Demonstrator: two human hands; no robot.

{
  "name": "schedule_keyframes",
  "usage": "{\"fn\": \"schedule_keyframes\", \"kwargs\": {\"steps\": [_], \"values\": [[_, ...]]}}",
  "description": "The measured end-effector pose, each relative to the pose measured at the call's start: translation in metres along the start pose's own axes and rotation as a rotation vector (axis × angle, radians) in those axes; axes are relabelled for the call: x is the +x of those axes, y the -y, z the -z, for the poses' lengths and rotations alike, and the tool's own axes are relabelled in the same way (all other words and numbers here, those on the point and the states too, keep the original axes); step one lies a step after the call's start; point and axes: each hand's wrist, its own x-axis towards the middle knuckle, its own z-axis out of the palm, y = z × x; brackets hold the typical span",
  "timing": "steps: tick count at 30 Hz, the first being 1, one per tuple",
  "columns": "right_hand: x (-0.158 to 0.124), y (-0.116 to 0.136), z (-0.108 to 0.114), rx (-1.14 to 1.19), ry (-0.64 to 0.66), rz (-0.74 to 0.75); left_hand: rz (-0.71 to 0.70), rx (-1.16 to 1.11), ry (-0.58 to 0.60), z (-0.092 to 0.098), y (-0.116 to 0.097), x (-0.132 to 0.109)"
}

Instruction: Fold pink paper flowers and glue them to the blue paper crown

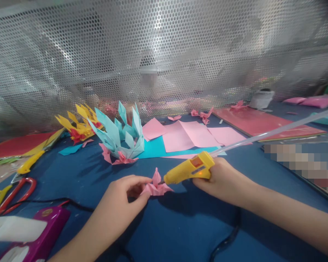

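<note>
Pinching the pink paper flower (157,188) between thumb and fingers, my left hand (129,194), guided from afar, seems to steady it for the nozzle (161,182). Right of the flower, my right hand (221,178) wraps closed around the yellow glue gun (184,170), forearm slanting, aiming flowerward. Beyond the flower stands a light-blue paper piece (112,131), presumably leaving working room.

The camera over there rides on the person's head, facing forward and tipped down across the blue tabletop (164,233). It's close in: the left hand (131,191) comes from the bottom edge, the right hand (225,178) from the right edge, both below the middle, and beyond them a perforated metal screen (109,51) spans the upper half
</note>
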Motion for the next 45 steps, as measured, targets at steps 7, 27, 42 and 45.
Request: {"fn": "schedule_keyframes", "kwargs": {"steps": [7, 27, 42, 45], "values": [[0.0003, -0.0027, -0.0022, 0.027, -0.025, -0.006, -0.015, 0.009, -0.007, -0.0009, 0.0025, 0.0003], [0.0026, -0.0035, -0.0028, 0.029, -0.063, -0.016, -0.029, 0.019, -0.008, -0.0004, 0.0047, 0.0017], [0.0023, -0.0061, -0.0038, 0.032, -0.079, -0.031, -0.048, 0.051, 0.002, 0.0009, 0.0032, -0.0003], [0.0027, -0.0054, -0.0032, 0.034, -0.076, -0.037, -0.055, 0.042, 0.006, -0.0004, 0.0018, -0.0006]]}}
